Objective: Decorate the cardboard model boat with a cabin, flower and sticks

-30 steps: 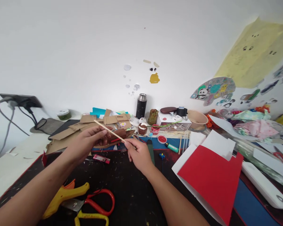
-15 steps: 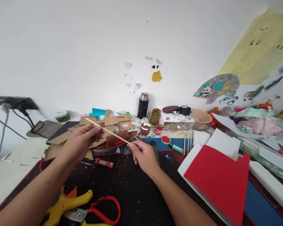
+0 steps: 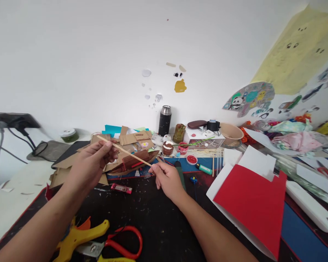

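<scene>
Wooden stick [image 3: 132, 155], thin, straight and pale tan, slants through the air above the tabletop [image 3: 16, 196], its left end higher in my view than its right. It looks plain along its length, and one bare tip pokes out past the left hand [image 3: 94, 160]. That hand's thumb and fingers are pinched on it near this tip. The right hand [image 3: 168, 180] has thumb and forefinger clamped at the other end, the other fingers curled in. Between them, the bare middle shows against a brown boat-shaped piece [image 3: 128, 164] behind. Below, on a black mat [image 3: 155, 218], lie a pink-red packet [image 3: 121, 188] and, nearer the person, scissors [image 3: 93, 248] beside a yellow tool [image 3: 84, 234].
</scene>
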Available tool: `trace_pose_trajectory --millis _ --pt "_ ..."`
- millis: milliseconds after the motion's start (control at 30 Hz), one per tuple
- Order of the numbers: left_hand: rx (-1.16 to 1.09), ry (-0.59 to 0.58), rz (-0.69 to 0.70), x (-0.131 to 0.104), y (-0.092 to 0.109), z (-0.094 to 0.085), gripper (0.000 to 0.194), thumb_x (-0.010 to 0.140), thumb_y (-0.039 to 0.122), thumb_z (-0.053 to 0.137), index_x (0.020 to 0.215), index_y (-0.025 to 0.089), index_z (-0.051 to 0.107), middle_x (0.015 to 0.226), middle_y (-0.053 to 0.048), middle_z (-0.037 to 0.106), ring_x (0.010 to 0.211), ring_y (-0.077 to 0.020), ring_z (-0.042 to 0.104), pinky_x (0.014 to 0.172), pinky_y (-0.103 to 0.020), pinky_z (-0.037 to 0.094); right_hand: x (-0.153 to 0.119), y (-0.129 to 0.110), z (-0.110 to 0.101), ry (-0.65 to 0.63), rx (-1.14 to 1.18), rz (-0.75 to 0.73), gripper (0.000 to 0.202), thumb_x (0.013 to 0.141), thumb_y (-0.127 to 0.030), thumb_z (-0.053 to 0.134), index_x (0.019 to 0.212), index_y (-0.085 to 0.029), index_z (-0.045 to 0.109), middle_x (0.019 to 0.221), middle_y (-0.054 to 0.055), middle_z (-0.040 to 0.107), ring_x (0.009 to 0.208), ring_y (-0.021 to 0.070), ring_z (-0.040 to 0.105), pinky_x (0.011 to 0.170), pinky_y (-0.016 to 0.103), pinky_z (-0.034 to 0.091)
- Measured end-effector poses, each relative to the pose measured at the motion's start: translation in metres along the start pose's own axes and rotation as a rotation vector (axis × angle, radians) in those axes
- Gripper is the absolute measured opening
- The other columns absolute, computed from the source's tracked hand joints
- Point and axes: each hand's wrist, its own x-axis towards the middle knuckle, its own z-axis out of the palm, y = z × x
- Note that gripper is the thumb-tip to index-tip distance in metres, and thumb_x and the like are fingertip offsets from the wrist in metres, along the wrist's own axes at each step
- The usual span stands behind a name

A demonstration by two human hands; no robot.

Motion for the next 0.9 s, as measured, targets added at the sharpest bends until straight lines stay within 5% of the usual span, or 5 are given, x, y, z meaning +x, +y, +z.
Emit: trace_pose_trajectory --millis 400,567,900 --pt "0.113 -0.151 -0.055 -0.022 -0.012 0.02 0.057 0.061 0.063 0.107 0.085 0.017 0.084 0.072 -0.005 0.077 0.063 -0.0172 0.066 0.059 -0.026 0.053 -0.001 0.002 0.004 -0.019 -0.012 -0.007 0.059 0.105 -0.077 0.059 0.088 -0.022 0.072 0.046 -0.007 0.051 0.041 0.0144 0.051 0.052 0.027 0.038" --pt "0.043 -0.057 0.009 -0.015 0.004 0.011 0.054 0.059 0.062 0.109 0.074 0.019 0.079 0.068 -0.001 0.07 0.064 -0.0141 0.061 0.061 -0.024 0.054 -0.002 0.001 0.004 -0.025 -0.014 -0.02 0.058 0.106 -0.076 0.059 0.086 -0.022 0.071 0.046 -0.007 0.051 0.041 0.0141 0.051 0.052 0.026 0.038" --pt "-0.057 0.159 0.165 0.009 0.028 -0.018 0.049 0.061 0.046 0.108 0.087 0.016 0.08 0.07 0.001 0.066 0.067 -0.0127 0.059 0.06 -0.021 0.053 -0.003 -0.001 0.006 -0.026 -0.015 -0.002 0.06 0.105 -0.078 0.058 0.085 -0.023 0.069 0.046 -0.007 0.051 0.041 0.0142 0.051 0.052 0.027 0.038"
